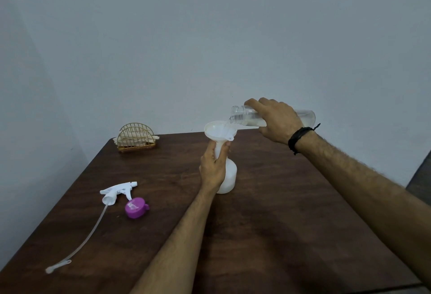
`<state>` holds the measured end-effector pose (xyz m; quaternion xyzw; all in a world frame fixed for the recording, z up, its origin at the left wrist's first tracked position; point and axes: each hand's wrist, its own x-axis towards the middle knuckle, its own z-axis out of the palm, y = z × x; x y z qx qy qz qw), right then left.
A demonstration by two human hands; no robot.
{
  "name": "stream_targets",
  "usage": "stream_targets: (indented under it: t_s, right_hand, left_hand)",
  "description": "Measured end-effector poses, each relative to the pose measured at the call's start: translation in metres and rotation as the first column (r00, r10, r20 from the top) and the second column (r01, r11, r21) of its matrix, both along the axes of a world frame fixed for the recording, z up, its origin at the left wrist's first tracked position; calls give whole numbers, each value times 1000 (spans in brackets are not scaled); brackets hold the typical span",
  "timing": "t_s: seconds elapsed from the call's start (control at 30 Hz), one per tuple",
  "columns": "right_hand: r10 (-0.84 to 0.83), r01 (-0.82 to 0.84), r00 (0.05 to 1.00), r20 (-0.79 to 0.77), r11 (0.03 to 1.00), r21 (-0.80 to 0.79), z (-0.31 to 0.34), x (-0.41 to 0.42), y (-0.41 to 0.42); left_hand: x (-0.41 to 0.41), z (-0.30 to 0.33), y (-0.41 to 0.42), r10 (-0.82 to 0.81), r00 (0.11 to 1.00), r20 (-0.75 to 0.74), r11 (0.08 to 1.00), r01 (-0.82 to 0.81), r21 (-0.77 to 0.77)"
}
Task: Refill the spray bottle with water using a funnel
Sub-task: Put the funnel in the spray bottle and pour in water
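1. My left hand (212, 167) is wrapped around the neck of the spray bottle (227, 177), pinning it upright on the desk (279, 212).
2. My right hand (277, 121) is clamped on the clear water bottle (245, 116), tipped nearly flat, mouth just above the funnel (219, 131).
3. Water runs into the funnel seated in the neck. I'd judge a slow, shallow tilt is best, so the funnel doesn't overflow.
4. Off left lie the trigger sprayer (117, 192) and purple cap (136, 207), waiting.
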<state>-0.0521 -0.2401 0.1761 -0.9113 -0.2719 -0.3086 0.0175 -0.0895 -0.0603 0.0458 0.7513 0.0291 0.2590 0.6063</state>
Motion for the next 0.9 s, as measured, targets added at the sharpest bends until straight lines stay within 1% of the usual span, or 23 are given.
stream_targets:
  t_s: [0.9]
  right_hand:
    - [3, -3, 1000, 7, 1000, -23, 6, -2, 2]
  left_hand:
    - [2, -2, -1, 5, 1000, -8, 1000, -5, 8]
